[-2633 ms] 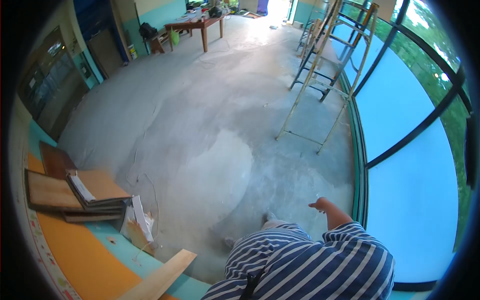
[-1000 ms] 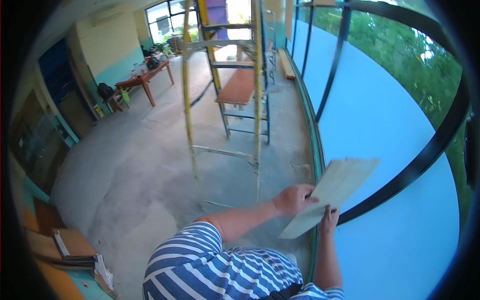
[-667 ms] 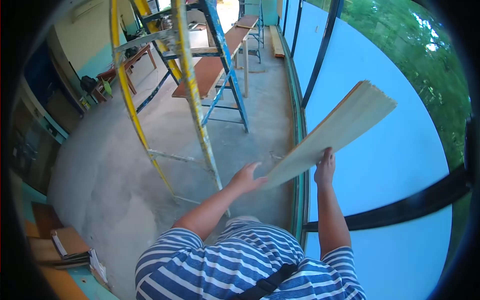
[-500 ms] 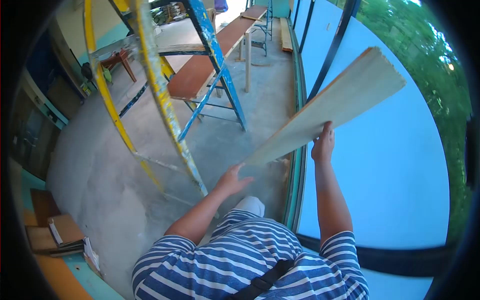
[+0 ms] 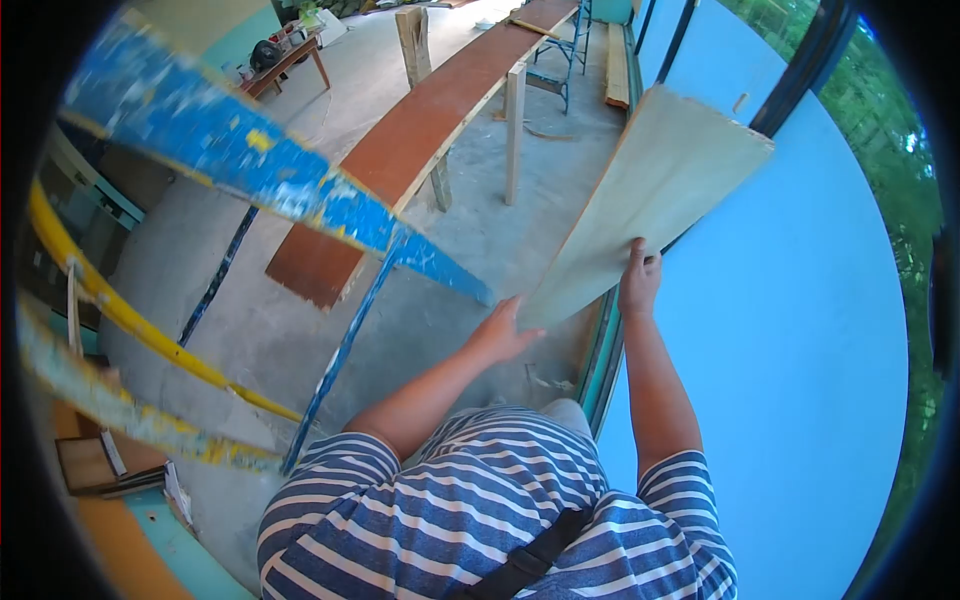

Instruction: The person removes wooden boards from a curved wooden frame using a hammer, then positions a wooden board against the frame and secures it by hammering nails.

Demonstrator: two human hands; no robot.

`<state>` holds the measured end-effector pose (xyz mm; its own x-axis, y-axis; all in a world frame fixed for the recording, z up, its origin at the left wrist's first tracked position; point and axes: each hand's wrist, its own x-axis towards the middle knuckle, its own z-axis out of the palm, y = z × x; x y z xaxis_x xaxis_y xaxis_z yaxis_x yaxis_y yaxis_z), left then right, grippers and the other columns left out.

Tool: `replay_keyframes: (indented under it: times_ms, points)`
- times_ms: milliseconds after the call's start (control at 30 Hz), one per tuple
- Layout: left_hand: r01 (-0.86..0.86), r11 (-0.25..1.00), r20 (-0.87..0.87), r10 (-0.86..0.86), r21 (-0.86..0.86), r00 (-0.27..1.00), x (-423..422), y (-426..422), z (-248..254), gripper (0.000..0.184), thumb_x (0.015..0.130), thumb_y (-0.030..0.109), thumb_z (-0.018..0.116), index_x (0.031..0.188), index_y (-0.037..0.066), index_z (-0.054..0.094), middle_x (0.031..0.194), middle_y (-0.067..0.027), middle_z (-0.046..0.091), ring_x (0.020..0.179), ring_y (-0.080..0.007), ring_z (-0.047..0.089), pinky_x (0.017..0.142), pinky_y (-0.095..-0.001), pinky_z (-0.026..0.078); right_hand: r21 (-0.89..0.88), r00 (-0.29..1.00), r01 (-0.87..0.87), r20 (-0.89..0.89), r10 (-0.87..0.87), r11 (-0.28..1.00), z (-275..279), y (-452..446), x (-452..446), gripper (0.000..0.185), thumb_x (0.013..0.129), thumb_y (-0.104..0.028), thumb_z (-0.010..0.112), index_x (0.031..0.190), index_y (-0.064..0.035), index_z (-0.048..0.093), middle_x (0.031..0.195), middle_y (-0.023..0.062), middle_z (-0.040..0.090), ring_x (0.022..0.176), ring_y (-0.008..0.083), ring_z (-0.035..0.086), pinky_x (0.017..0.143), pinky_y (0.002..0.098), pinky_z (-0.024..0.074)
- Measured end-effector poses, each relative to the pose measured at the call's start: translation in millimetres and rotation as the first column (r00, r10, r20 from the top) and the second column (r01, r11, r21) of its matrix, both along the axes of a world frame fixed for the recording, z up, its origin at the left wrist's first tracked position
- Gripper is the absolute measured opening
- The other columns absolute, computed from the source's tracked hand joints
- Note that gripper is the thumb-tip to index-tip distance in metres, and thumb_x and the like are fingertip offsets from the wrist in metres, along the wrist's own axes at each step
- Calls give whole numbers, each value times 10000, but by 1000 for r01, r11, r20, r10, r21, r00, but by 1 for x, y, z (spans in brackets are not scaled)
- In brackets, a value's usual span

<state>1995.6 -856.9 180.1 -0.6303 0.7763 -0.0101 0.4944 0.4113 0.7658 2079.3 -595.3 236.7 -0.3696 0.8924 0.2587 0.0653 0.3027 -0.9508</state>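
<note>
A wooden board [image 5: 650, 180] is held tilted above the floor [image 5: 475, 190]. Its window-side edge is pinched by the right hand [image 5: 640, 283]; its lower end is met by the left hand [image 5: 503, 332], thumb spread, grip unclear. Carrying seems in hand; clearance from the stepladder [image 5: 290, 190] is called for.

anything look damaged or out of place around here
The held plywood board has an uneven, rough-looking far end, as if crudely cut or broken. The blue ladder rail looks worn, its paint patchy and blotched with white and yellow. Small scraps lie loose on the floor beside the green window track.
</note>
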Motion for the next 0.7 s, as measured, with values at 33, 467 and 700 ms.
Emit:
replay_keyframes:
  times_ms: [33, 467, 700]
  points:
    - [-15, 1000, -23, 16, 26, 1000, -20, 26, -8, 874, 837, 403, 767, 1491, -1, 352, 1397, -231, 514, 1083, -309, 639, 924, -395, 526, 15, 1000, -14, 12, 14, 1000, -11, 21, -17, 720, 924, -622, 595, 1158, 59, 573, 1007, 178, 665, 940, 262, 625, 866, 370, 480]
    - [-401, 916, 442, 345, 37, 828, -217, 270, -59, 540, 824, 241, 777, 1276, 3, 603, 1176, -184, 670, 985, -239, 682, 859, -351, 534, 89, 820, -543, 269, 505, 835, -104, 208, -237, 545, 864, -427, 754, 1084, 38, 573, 952, 213, 664, 891, 345, 653, 813, 420, 503]
    - [-678, 734, 897, 327, -43, 297, -289, 315, -186, 315, 821, -7, 651, 1132, 43, 634, 1062, -68, 645, 969, -211, 642, 807, -297, 542, 66, 571, -782, 476, 669, 620, -168, 256, -346, 638, 836, -509, 750, 1082, 45, 550, 1002, 249, 609, 952, 433, 605, 838, 441, 491]
